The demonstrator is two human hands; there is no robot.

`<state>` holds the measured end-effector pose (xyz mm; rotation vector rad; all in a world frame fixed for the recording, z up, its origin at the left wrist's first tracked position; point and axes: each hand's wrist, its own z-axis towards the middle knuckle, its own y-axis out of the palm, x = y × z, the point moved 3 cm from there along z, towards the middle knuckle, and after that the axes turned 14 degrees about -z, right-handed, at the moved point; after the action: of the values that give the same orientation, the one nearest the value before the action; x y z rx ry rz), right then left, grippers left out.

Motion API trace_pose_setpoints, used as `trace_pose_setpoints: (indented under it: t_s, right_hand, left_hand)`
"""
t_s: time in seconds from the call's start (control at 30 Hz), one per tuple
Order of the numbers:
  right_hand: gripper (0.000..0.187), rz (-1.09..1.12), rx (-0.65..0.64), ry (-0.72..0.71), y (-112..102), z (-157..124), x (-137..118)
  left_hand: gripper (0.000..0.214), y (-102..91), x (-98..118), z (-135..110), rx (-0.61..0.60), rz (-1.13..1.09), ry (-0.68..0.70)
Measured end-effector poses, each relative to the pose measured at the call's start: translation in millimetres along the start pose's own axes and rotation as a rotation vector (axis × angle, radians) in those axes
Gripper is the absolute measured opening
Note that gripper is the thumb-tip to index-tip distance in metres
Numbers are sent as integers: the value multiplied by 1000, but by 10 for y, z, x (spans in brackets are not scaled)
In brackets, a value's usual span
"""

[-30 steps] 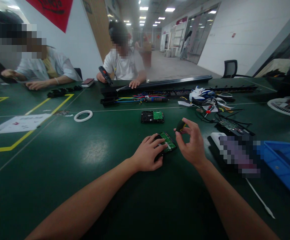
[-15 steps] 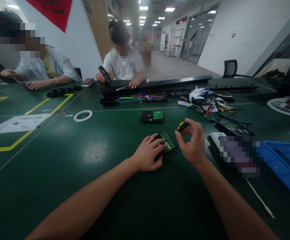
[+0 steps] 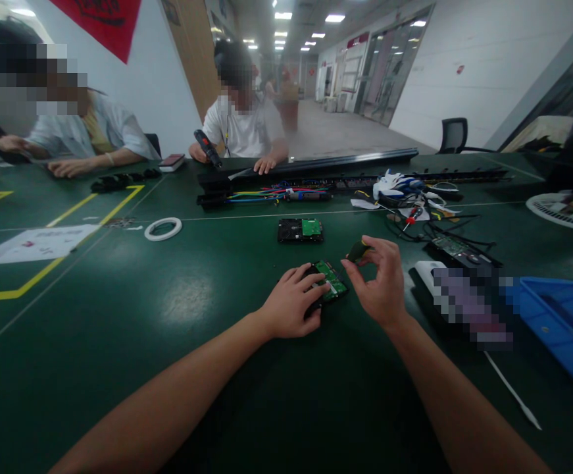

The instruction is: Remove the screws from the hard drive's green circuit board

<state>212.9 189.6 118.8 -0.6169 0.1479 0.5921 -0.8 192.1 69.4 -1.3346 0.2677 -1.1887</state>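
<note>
The left hand (image 3: 293,304) lies flat on a hard drive (image 3: 326,283) that sits circuit-board side up on the green table (image 3: 118,342), the fingers spread and pressing on its near-left part, not curled round it. The right hand (image 3: 382,283) hovers just at the drive's 3 o'clock, its thumb and fingertips pinched round the black-and-yellow handle of a small screwdriver (image 3: 358,251), which stands tilted above the drive's far-right corner; whether its tip touches the board I cannot tell. At the drive's 12 o'clock, a little apart, lies a second hard drive (image 3: 300,230) with its green board also upward. Farther at 12 o'clock runs a long black rail (image 3: 316,168) with coloured wires (image 3: 266,195) beside it, where a person in a white shirt holds an electric screwdriver (image 3: 207,149). A white tape ring (image 3: 163,228) lies at 10 o'clock, a blue tray (image 3: 562,322) at 3 o'clock, and a tangle of cables (image 3: 414,217) at 1 o'clock.
</note>
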Motion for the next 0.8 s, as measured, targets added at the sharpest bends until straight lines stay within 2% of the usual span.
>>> trace_pose_setpoints:
  t_s: [0.27, 0.8]
  right_hand:
    - [68, 7, -48, -9, 8, -3, -15]
    - [67, -31, -42, -2, -18, 16, -22]
  left_hand:
    - [62, 5, 0, 6, -3, -2, 1]
    - [62, 2, -3, 2, -13, 4, -7]
